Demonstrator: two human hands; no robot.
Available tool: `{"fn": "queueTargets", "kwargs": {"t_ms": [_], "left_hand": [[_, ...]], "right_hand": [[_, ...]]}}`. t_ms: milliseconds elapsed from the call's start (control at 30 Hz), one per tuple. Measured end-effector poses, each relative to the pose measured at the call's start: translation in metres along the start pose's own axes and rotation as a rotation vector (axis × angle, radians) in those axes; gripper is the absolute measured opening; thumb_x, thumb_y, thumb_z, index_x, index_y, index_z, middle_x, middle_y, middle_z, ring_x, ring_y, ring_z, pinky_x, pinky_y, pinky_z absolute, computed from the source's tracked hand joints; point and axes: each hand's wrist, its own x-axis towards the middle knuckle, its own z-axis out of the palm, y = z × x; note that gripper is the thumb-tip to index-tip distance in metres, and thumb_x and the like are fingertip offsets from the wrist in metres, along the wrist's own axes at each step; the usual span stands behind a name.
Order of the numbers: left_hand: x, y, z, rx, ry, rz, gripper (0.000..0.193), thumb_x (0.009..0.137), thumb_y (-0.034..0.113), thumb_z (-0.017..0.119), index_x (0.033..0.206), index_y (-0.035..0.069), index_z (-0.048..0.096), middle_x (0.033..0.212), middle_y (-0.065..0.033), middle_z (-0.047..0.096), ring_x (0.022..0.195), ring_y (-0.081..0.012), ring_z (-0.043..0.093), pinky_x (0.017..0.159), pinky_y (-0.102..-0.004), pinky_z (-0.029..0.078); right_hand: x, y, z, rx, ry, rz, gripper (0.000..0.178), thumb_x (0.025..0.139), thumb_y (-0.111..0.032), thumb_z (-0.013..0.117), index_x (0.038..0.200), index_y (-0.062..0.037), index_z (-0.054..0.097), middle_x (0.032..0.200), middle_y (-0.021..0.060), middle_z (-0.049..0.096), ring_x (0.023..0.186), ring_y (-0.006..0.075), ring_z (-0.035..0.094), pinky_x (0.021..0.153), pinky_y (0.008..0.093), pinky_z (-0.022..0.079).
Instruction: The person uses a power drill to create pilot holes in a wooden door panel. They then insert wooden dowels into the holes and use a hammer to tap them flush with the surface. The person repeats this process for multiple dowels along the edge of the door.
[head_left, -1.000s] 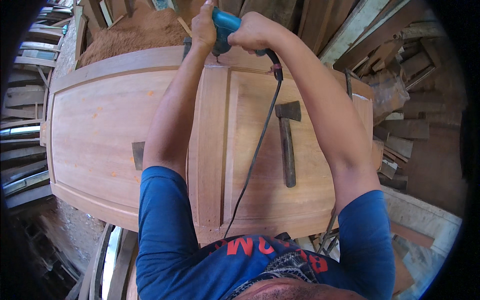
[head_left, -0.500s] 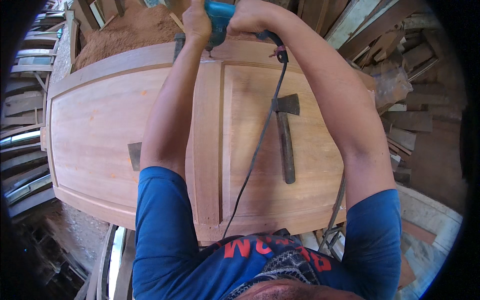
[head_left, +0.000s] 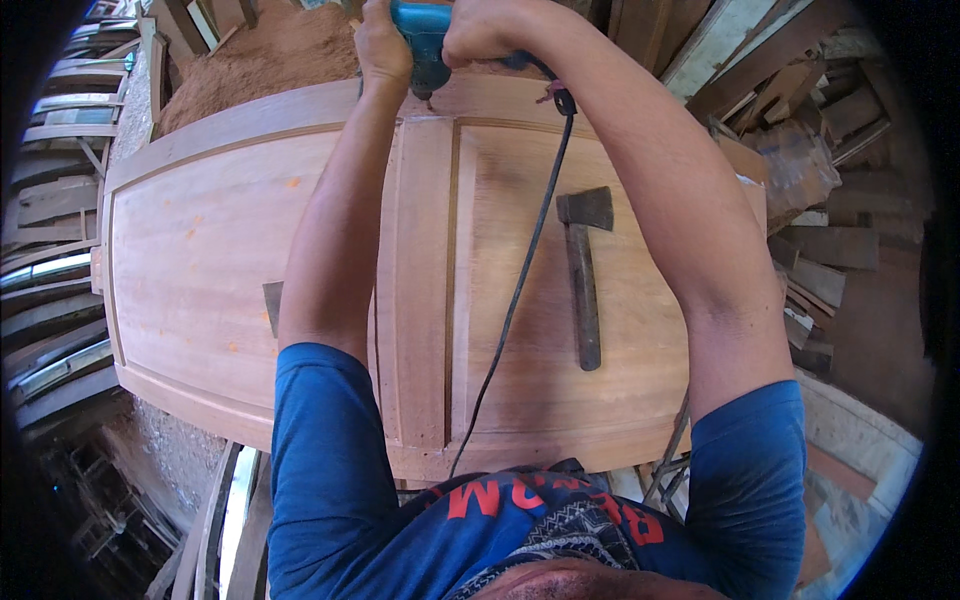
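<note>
At the top of the view, a teal power drill (head_left: 424, 38) points its bit down at the far rail of a pale wooden panelled door (head_left: 420, 260). The bit's tip is at the rail, close to the top of the middle stile; how deep it sits I cannot tell. My left hand (head_left: 385, 52) is closed against the drill's left side. My right hand (head_left: 492, 30) is wrapped round it from the right. The drill's black cord (head_left: 520, 285) runs back over the door toward my body. Right of the cord, a hatchet (head_left: 584, 285) lies flat on the door panel.
A thin metal plate (head_left: 273, 306) shows partly behind my left forearm. Reddish sawdust (head_left: 270, 65) is heaped beyond the door. Stacked wood strips (head_left: 60, 230) line the left; offcuts (head_left: 815, 270) and a clear plastic bag (head_left: 800, 165) lie on the right.
The view has shifted slightly, so the door and hatchet appear a little farther right. Both hands remain on the drill, its bit still at the far rail.
</note>
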Motion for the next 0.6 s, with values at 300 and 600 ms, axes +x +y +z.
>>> {"fn": "queueTargets", "kwargs": {"t_ms": [300,600], "left_hand": [[-0.018,0.008,0.007,0.213,0.051,0.009,0.072,0.1,0.061,0.048,0.119,-0.005,0.068,0.103,-0.0164,0.067,0.099,-0.0261,0.059,0.095,-0.0396,0.044],[-0.022,0.0,0.0,0.114,0.069,-0.02,0.07,0.097,0.064,0.05,0.106,-0.003,0.07,0.098,-0.0093,0.064,0.092,-0.0216,0.057,0.088,-0.0374,0.045]], "right_hand": [[0.003,0.011,0.007,0.047,0.003,-0.005,0.023,0.077,-0.016,0.071,0.077,0.0066,0.073,0.069,0.0172,0.069,0.058,0.027,0.068,0.052,0.0396,0.053],[0.012,0.01,0.018,-0.068,-0.002,-0.04,0.023,0.078,-0.02,0.071,0.077,0.0033,0.074,0.068,0.0163,0.069,0.058,0.0267,0.068,0.053,0.0397,0.054]]}}
